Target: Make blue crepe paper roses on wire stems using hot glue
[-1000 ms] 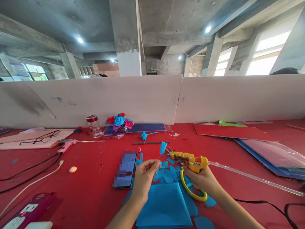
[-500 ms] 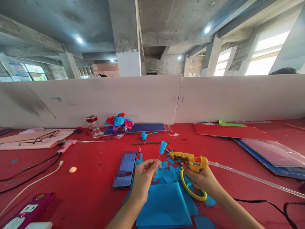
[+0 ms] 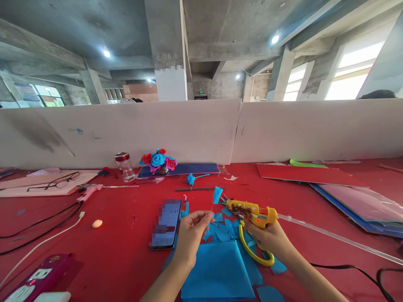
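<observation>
My left hand [image 3: 194, 228] is closed in a pinch on a thin stem. A small blue paper piece [image 3: 217, 195] stands at the stem's top. My right hand [image 3: 267, 233] is wrapped round a yellow glue gun [image 3: 252, 210], its tip close to the blue paper. A clear glue stick [image 3: 308, 223] runs out of the gun's back. Under the right hand lies a yellow looped handle [image 3: 256, 256], which looks like that of scissors. Cut blue paper scraps [image 3: 223, 232] and a blue stack of paper [image 3: 217, 272] lie below my hands.
A phone [image 3: 166, 224] lies left of my hands. Farther back are a blue paper flower [image 3: 190, 179], a flower bunch [image 3: 159, 160] and a glass jar [image 3: 125, 167]. A pink glue gun [image 3: 90, 192] and a power strip [image 3: 39, 274] are at left. Coloured sheets [image 3: 308, 174] lie at right.
Little differs. Both hands, the blue paper piece and the glue gun appear slightly farther right, along with a small shift of the whole view. The phone clock reads 2:01 instead of 2:00.
</observation>
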Motion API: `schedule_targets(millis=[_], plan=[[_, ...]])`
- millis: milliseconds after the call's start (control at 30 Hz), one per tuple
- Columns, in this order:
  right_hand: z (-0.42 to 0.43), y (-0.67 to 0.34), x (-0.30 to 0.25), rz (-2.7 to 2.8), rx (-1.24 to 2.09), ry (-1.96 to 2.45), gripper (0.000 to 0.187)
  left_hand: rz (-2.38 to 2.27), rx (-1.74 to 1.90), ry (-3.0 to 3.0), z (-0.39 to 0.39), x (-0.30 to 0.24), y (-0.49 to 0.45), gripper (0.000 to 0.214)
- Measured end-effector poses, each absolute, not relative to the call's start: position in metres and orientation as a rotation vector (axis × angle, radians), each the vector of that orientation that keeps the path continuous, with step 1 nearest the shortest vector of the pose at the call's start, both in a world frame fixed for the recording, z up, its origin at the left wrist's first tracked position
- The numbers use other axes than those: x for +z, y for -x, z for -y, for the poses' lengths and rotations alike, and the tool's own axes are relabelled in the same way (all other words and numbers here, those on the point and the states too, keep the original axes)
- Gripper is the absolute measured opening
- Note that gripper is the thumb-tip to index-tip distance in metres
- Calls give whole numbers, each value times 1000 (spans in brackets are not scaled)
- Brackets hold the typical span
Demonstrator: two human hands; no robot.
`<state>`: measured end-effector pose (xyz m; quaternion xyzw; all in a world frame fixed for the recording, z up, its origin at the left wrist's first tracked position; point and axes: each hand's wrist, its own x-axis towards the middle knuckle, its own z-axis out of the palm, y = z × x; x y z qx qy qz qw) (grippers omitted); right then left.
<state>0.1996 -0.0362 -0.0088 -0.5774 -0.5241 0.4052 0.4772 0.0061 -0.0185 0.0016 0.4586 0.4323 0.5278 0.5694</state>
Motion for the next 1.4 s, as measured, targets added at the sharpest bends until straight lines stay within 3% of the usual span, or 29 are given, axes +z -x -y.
schedule_targets(millis=[600, 1400], plan=[[43, -196, 2, 1287, 1063, 1385, 37, -1019, 1229, -1094, 19, -1, -7, 25], [44, -196, 3, 1300, 1049, 1353, 31, -1036, 1230, -1141, 17, -3, -6, 25]])
